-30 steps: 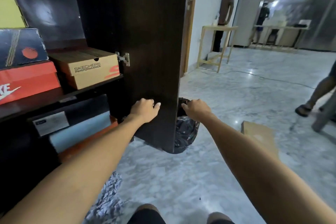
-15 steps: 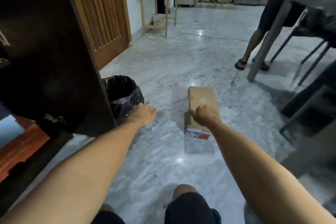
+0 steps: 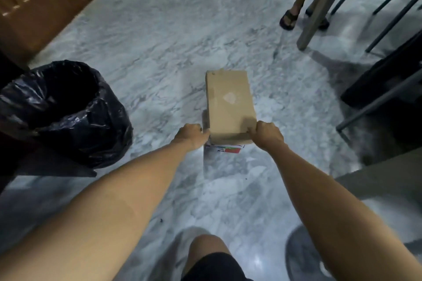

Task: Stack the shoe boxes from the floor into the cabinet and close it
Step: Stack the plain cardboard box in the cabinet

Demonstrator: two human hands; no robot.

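Note:
A plain brown shoe box (image 3: 229, 102) lies lengthwise on the marble floor in front of me, with a coloured label on its near end. My left hand (image 3: 191, 136) presses against the box's near left corner, fingers curled around it. My right hand (image 3: 267, 135) grips the near right corner. The box still rests on the floor. The cabinet is out of view except for a dark edge (image 3: 52, 169) low at the left.
A bin lined with a black bag (image 3: 66, 109) stands to the left of the box. A wooden door (image 3: 38, 4) is at the upper left. Another person's sandalled feet (image 3: 288, 18), a table leg (image 3: 319, 7) and chair legs (image 3: 392, 13) fill the upper right.
My view has swung from the cabinet door down to the floor. Both hands left the door and reached the brown box, closing on its near corners.

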